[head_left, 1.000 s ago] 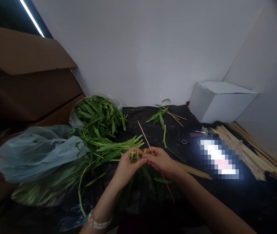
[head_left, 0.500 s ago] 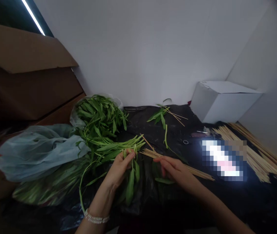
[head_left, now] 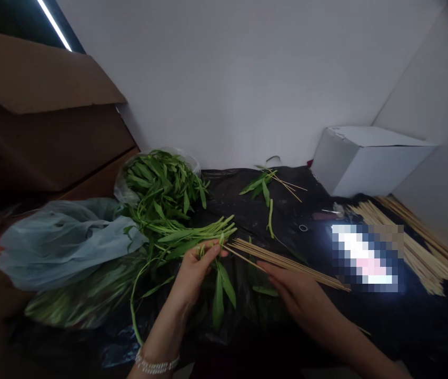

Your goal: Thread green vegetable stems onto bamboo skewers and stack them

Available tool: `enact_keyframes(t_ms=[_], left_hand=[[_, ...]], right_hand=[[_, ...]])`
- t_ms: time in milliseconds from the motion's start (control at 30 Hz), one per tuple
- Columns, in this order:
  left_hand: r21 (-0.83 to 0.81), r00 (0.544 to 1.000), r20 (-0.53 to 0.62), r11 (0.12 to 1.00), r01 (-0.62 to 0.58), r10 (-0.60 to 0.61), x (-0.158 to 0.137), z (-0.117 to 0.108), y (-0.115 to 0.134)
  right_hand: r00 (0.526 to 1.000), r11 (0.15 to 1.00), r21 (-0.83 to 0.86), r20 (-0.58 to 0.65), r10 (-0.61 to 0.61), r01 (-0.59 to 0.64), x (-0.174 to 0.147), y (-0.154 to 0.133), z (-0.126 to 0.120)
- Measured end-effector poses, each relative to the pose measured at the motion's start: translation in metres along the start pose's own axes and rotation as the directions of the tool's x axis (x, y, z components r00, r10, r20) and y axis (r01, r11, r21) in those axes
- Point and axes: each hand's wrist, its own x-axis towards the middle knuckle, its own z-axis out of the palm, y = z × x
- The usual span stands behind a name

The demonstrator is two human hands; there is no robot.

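My left hand (head_left: 192, 271) pinches a leafy green sprig (head_left: 218, 302) between thumb and fingers, its leaves hanging below. Closed around one thin bamboo skewer (head_left: 245, 258), my right hand (head_left: 300, 292) points it leftward, with its tip close to my left fingertips; whether it touches the stem I cannot tell. A bundle of skewers (head_left: 287, 258) lies just beyond my right hand. Cut green stems (head_left: 211, 227) lie behind my left hand, running into a leafy heap (head_left: 160, 181) in a clear plastic bag.
At left are a pale blue plastic bag (head_left: 66, 239) and a brown cardboard box (head_left: 42, 142). Thicker sticks (head_left: 409, 252), a white box (head_left: 366, 163) and a blurred-out bright object (head_left: 366, 258) are at right. A small sprig with skewers (head_left: 261, 185) lies at the back on black plastic (head_left: 224, 189).
My right hand has picked up one skewer from beside the bundle and brought its tip to my left fingertips. The sprig in my left hand has turned slightly.
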Motion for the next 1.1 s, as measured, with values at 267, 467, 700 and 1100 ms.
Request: enact_keyframes(t_ms=[267, 467, 700, 1100], left_hand=[[0.066, 0.995, -0.044, 0.994, -0.091, 0.094, -0.006, 0.002, 0.006], [0.049, 0.993, -0.053, 0.993, -0.105, 0.107, -0.005, 0.003, 0.007], [0.042, 0.990, -0.057, 0.991, -0.123, 0.126, -0.006, 0.005, 0.008], [0.011, 0.999, 0.031, 0.999, 0.037, -0.037, -0.006, 0.004, 0.008]], right_hand=[[0.999, 0.996, -0.094, 0.035, 0.002, 0.001, -0.002, 0.005, 0.003], [0.999, 0.992, -0.125, 0.031, 0.010, -0.006, -0.003, 0.006, 0.004], [1.000, 0.988, -0.151, -0.026, 0.006, -0.010, -0.006, 0.005, 0.010], [0.999, 0.985, -0.173, -0.037, -0.002, -0.004, -0.007, 0.003, 0.022]])
